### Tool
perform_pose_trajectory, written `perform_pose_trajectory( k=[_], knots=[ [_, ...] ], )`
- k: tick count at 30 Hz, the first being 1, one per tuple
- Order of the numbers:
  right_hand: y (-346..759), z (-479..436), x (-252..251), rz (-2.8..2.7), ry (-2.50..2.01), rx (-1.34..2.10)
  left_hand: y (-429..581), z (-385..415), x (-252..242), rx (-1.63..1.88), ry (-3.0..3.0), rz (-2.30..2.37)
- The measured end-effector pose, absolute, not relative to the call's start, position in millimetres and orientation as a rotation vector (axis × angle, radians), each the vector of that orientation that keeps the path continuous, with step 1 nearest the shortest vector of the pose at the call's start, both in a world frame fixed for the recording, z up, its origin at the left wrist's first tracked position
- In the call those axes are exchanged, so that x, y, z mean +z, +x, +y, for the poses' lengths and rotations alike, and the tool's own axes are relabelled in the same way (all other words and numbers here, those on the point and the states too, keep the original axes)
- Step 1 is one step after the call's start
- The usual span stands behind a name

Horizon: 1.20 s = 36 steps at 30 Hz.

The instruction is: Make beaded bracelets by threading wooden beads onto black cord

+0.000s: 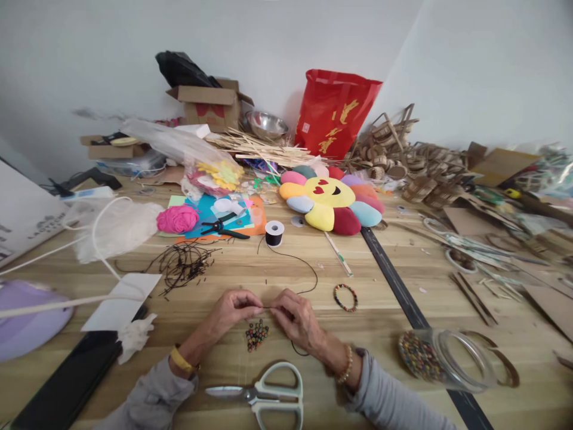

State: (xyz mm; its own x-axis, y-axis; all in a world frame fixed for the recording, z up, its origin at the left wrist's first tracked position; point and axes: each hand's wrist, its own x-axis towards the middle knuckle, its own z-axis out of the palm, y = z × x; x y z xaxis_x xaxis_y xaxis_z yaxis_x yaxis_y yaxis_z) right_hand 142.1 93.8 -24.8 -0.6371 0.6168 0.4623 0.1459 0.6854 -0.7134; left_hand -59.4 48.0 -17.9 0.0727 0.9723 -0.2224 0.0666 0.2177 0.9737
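Pinched between finger and thumb, a black cord runs between my left hand and my right hand. Both hands are closed and their fingertips are nearly together. The cord curves back behind my right hand toward a white spool wound with black cord. Just below my fingertips lies a small pile of coloured beads. White-handled scissors rest nearer to me, blades pointing left. A finished-looking beaded bracelet lies to the right of my hands.
A clear jar of beads lies on its side at the right. To the left are tangled black cord scraps and a black phone-like slab. Pliers, pink yarn and a flower cushion sit farther back.
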Motion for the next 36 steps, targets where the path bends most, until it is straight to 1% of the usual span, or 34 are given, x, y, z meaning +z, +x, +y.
perform_pose_trajectory(
  k=[8,36],
  knots=[
    [142.5,92.9,-23.0,-2.237,-0.573,0.814,-59.1,49.1,-9.1,0.970,1.061,1.282],
    [140.6,93.0,-24.5,-2.257,-0.562,0.795,-57.7,47.8,-17.8,0.971,1.167,1.304]
  ],
)
